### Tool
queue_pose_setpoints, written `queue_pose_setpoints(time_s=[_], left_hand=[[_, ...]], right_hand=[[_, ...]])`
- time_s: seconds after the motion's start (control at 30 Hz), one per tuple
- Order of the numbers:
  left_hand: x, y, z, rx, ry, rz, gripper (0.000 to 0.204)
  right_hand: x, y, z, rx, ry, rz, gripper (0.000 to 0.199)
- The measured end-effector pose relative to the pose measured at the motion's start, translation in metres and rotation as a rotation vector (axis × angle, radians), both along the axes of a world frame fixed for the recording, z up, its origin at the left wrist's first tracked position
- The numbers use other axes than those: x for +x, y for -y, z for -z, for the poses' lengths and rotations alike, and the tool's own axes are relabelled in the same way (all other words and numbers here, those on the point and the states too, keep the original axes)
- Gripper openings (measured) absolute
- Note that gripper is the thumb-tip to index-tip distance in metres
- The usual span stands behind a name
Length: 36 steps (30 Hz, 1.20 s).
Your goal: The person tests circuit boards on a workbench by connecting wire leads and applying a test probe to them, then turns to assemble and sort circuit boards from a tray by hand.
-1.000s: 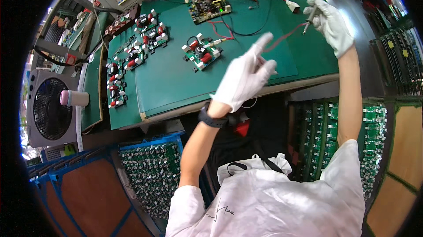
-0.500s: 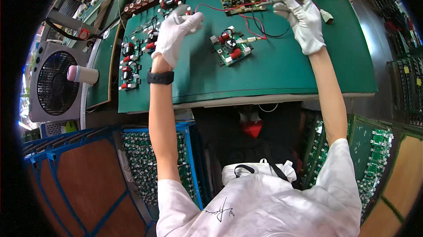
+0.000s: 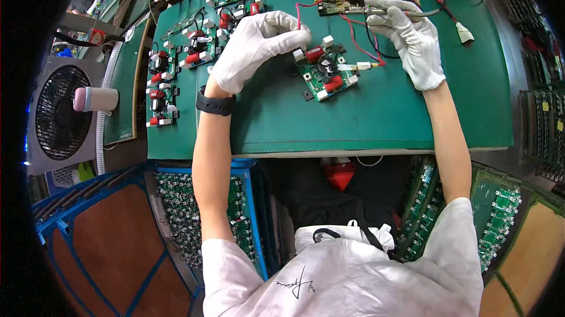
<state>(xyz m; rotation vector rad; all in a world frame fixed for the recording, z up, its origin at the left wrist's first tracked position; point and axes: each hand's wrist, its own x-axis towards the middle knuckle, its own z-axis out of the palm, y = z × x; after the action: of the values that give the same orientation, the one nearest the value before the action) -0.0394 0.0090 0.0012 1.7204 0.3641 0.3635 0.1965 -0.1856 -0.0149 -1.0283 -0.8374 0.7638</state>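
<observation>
1. Done, as far as I can see: the small circuit board (image 3: 326, 71) lies on the table (image 3: 365, 123) between my hands, a white plug (image 3: 347, 67) seemingly joined at its right edge.
2. Not done: the red wire (image 3: 298, 17) ends at my left hand (image 3: 259, 43), pinched, apparently unattached.
3. Both forearms reach forward; my right hand (image 3: 412, 43) grips a slim grey tool (image 3: 374, 11), fingers curled.

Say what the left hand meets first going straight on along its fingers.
Probably the middle board, at its white corner block; height is unclear, so the left hand might pass above.
</observation>
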Motion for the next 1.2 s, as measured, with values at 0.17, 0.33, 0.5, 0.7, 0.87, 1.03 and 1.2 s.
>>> queue_pose_setpoints(time_s=[0.17,0.33,0.5,0.7,0.87,1.03,1.2], left_hand=[[-0.015,-0.003,-0.004,0.271,-0.093,0.166,0.027],[-0.014,0.002,0.003,0.615,0.045,0.145,0.031],[-0.013,0.004,0.008,0.646,-0.009,0.132,0.033],[-0.014,0.009,0.007,0.487,-0.051,0.11,0.033],[-0.014,0.011,0.004,0.44,-0.08,0.092,0.034],[-0.014,0.011,0.006,0.446,-0.06,0.12,0.036],[-0.013,0.011,0.007,0.439,-0.098,0.11,0.036]], right_hand=[[-0.005,-0.001,0.001,-0.086,0.038,-0.036,0.033],[-0.012,0.003,-0.001,-0.181,0.116,-0.037,0.035],[-0.013,0.002,-0.002,-0.231,0.069,0.007,0.039],[-0.012,0.003,-0.004,-0.249,0.181,-0.019,0.041],[-0.014,0.002,-0.003,-0.333,0.125,0.018,0.042],[-0.012,0.003,-0.005,-0.296,0.239,-0.055,0.042],[-0.013,0.003,-0.004,-0.309,0.235,-0.043,0.037]])
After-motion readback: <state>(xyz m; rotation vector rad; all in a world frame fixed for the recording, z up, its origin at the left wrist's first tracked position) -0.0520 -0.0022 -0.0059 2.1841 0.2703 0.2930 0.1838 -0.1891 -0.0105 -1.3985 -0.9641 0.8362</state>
